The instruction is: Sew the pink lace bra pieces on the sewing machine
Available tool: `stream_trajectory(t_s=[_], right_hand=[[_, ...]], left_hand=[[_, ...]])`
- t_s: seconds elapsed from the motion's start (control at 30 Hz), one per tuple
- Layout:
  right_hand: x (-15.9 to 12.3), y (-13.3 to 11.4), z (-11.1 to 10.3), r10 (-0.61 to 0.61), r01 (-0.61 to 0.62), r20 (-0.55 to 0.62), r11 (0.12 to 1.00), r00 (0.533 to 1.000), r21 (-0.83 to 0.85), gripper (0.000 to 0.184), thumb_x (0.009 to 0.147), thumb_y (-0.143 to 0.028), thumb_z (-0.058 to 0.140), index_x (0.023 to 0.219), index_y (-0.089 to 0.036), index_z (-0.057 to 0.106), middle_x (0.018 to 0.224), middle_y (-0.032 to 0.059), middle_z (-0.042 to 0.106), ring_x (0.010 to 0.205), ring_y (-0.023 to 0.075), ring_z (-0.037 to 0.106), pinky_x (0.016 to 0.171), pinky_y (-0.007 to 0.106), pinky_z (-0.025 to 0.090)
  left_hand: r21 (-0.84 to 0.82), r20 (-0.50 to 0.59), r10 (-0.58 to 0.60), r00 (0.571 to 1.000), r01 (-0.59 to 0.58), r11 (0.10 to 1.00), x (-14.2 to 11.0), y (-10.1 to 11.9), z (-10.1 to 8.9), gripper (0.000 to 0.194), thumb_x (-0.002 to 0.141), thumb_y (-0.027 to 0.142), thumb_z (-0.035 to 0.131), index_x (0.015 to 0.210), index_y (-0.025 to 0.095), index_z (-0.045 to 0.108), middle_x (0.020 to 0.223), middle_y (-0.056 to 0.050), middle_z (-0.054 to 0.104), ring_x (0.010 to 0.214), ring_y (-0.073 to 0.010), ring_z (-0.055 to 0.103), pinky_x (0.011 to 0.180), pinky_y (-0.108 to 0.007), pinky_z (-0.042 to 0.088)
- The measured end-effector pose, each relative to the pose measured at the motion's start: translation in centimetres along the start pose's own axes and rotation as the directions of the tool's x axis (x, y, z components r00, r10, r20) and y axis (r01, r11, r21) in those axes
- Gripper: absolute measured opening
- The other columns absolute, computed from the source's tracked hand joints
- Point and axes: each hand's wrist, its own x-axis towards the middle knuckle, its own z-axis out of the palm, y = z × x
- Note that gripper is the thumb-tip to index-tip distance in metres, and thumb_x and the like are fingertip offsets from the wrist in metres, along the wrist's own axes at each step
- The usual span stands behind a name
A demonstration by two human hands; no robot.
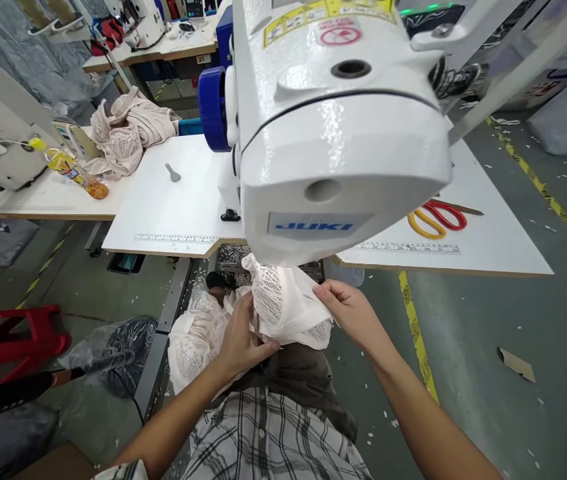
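Observation:
A white lace garment piece (291, 307) hangs just under the head of a white sewing machine (343, 153). My right hand (346, 310) pinches its right edge between thumb and fingers. On the other side, my left hand (246, 340) grips the left part of the same piece, thumb pointing right. More pale lace fabric (196, 337) is bunched over my lap and beside my left forearm. The machine's head hides its needle area and the top of the piece.
Scissors (436, 217) with red and yellow handles lie on the white tabletop (488, 227) at right. At left are a small grey tool (172, 173), a drink bottle (71, 168) and piled lace garments (131, 127). A red stool (13, 337) stands at lower left.

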Motion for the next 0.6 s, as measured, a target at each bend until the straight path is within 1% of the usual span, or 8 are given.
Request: stream_trajectory(t_s=[0.07,0.17,0.23,0.27,0.33,0.43,0.53,0.6], right_hand=[[-0.4,0.7,0.1,-0.002,0.002,-0.003,1.0,1.0,0.007,0.055,0.09,-0.064,0.052,0.066,-0.016,0.043,0.062,-0.0004,0.038,0.056,0.01,0.034,0.053,0.024,0.026],[-0.8,1.8,0.3,0.013,-0.013,0.006,0.999,1.0,0.044,0.055,0.09,-0.066,0.05,0.068,-0.016,0.044,0.064,0.0006,0.043,0.058,0.0112,0.039,0.054,0.024,0.031],[-1.1,2.4,0.3,0.032,-0.033,0.025,0.996,0.999,0.079,0.054,0.09,-0.068,0.048,0.072,-0.016,0.048,0.066,0.0015,0.048,0.058,0.0121,0.042,0.054,0.024,0.033],[-1.2,2.4,0.3,0.038,-0.041,0.039,0.995,0.999,0.09,0.054,0.09,-0.068,0.048,0.075,-0.016,0.05,0.067,0.002,0.05,0.057,0.0126,0.044,0.054,0.025,0.035],[-1.6,2.2,0.2,0.027,-0.031,0.059,0.996,0.998,0.078,0.053,0.092,-0.067,0.045,0.081,-0.016,0.055,0.072,0.0038,0.054,0.06,0.0147,0.048,0.056,0.026,0.038],[-2.4,1.5,-0.8,-0.017,0.018,0.031,0.999,0.999,-0.04,0.049,0.094,-0.062,0.044,0.083,-0.017,0.059,0.077,0.0062,0.058,0.069,0.0179,0.052,0.062,0.029,0.04],[-3.6,1.9,-3.1,-0.006,0.002,-0.023,0.99,1.0,-0.138,0.047,0.092,-0.06,0.048,0.079,-0.017,0.059,0.071,0.0058,0.054,0.066,0.0178,0.048,0.059,0.029,0.037],[-4.3,3.7,-5.4,0.056,-0.067,-0.057,0.975,0.997,-0.211,0.05,0.09,-0.064,0.048,0.079,-0.017,0.06,0.068,0.0055,0.053,0.062,0.0174,0.047,0.055,0.029,0.035]], left_hand=[[0.084,-0.017,-0.005,1.0,0.006,0.996,-0.2,-0.7,1.8,0.094,0.078,0.053,0.072,0.15,0.016,0.025,0.15,-0.019,0.034,0.141,-0.0341,0.031,0.116,-0.049,0.03],[0.145,-0.073,-0.06,0.996,0.07,0.987,0.0,-1.8,4.2,0.079,0.081,0.036,0.069,0.147,0.014,0.031,0.147,-0.02,0.037,0.141,-0.0334,0.032,0.115,-0.049,0.032],[0.167,-0.092,-0.078,0.993,0.093,0.982,0.2,-2.7,5.1,0.074,0.081,0.024,0.064,0.146,0.013,0.031,0.147,-0.021,0.036,0.141,-0.034,0.032,0.114,-0.051,0.034],[0.178,-0.089,-0.067,0.994,0.082,0.981,0.3,-3.1,5.2,0.074,0.079,0.018,0.061,0.146,0.013,0.031,0.148,-0.021,0.035,0.141,-0.0346,0.031,0.114,-0.052,0.035],[0.194,-0.071,-0.03,0.997,0.043,0.98,0.6,-3.9,4.5,0.074,0.075,0.009,0.056,0.146,0.017,0.033,0.149,-0.02,0.034,0.142,-0.0343,0.032,0.113,-0.053,0.037],[0.214,-0.065,-0.003,0.998,0.016,0.977,1.1,-4.6,1.6,0.075,0.074,0.001,0.045,0.146,0.023,0.036,0.152,-0.015,0.034,0.142,-0.0321,0.034,0.113,-0.054,0.038],[0.294,-0.166,0.037,0.985,0.014,0.956,1.5,-4.2,-1.3,0.079,0.072,-0.005,0.037,0.147,0.021,0.036,0.152,-0.014,0.035,0.143,-0.0306,0.032,0.114,-0.057,0.035],[0.345,-0.247,0.093,0.965,-0.003,0.939,1.5,-3.5,-2.0,0.076,0.074,-0.004,0.039,0.146,0.019,0.037,0.151,-0.013,0.036,0.144,-0.0283,0.03,0.117,-0.054,0.031]])
